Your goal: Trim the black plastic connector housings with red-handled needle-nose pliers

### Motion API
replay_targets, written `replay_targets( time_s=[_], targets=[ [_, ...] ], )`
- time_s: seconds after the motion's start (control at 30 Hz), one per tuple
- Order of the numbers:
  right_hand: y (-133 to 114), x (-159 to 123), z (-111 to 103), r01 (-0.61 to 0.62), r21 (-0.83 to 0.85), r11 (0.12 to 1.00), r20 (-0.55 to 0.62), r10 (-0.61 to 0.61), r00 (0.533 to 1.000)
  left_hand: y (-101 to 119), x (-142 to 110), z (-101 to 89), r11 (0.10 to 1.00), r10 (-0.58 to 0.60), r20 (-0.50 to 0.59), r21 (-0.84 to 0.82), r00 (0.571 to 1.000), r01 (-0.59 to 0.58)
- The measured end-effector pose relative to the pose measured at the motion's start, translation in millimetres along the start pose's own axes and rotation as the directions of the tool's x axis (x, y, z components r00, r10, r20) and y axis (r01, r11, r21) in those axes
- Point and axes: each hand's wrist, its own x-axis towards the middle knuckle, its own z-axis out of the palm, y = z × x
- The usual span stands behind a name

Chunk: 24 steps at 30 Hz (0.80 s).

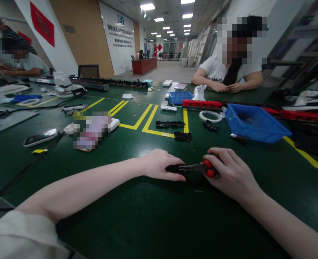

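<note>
Both my hands rest on the green table near its front middle. My left hand (160, 164) is closed round a small black part (174, 168), pinned against the table. My right hand (227, 172) grips red-handled pliers (202, 167), whose metal jaws point left and meet the black part. Beyond my hands lie more black plastic parts (170, 124) and another (183, 136) inside yellow floor-tape markings.
A blue bin (256, 124) sits to the right, a smaller blue bin (179, 97) farther back. Long red strips (202, 104), a white tape roll (210, 116), white power strips (40, 137) and cables lie around. A person sits across the table; other people sit at far left.
</note>
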Motion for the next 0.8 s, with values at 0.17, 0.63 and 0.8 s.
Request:
replay_targets(
  time_s=[0.17,0.63,0.8],
  targets=[
    [0.1,0.5,-1.2,-0.007,0.035,0.999,-0.011,0.007,1.000,-0.1,0.7,-0.1,1.000,-0.001,0.016,-0.028,1.000,0.001],
    [-0.7,0.2,-1.7,-0.010,0.161,0.987,0.000,0.010,1.000,1.9,-0.3,-0.3,0.999,-0.021,0.018,0.034,1.000,0.021],
    [0.1,-0.8,-1.8,-0.037,0.157,0.987,0.049,0.030,0.998,0.4,0.4,1.0,0.997,-0.058,-0.004,0.041,0.998,0.058]
  ],
)
